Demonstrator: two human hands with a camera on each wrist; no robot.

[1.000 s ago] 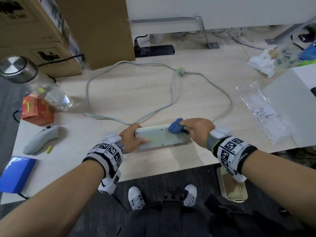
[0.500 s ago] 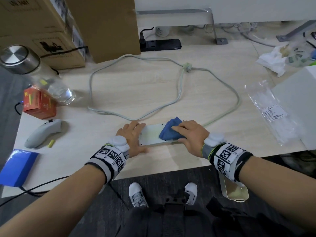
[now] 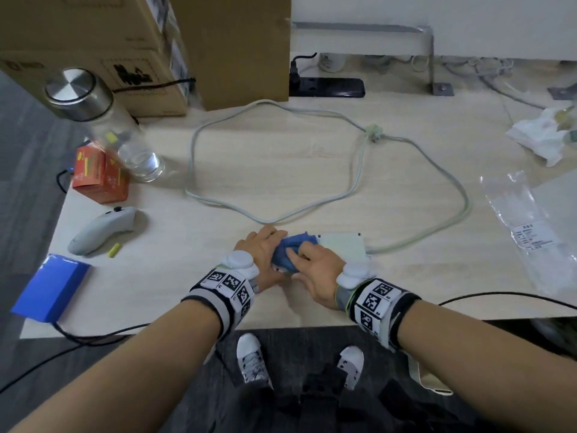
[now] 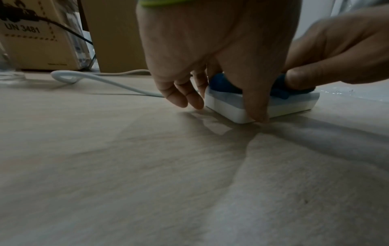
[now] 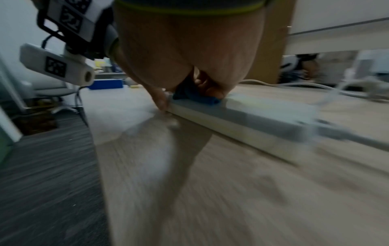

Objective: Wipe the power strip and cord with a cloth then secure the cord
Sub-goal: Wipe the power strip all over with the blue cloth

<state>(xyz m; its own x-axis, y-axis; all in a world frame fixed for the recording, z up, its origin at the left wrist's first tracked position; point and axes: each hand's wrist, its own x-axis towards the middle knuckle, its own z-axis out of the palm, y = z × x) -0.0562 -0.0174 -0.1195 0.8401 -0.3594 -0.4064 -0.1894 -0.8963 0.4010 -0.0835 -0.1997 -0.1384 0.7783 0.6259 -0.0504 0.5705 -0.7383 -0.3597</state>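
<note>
A white power strip lies flat near the table's front edge. Its pale cord runs from the right end and loops over the table, bound at one point by a small tie. My left hand grips the strip's left end; in the left wrist view the thumb sits on the near side and the fingers on the far side. My right hand holds a bunched blue cloth down on the strip's left part, right against the left hand. The cloth covers that end of the strip.
On the left stand a glass bottle with a steel lid, an orange box, a grey controller and a blue box. Cardboard boxes and a black power strip sit behind. A clear plastic bag lies at the right.
My right hand has slid the blue cloth leftward along the strip, from its right end to its left end. The left hand has kept its hold on the left end.
</note>
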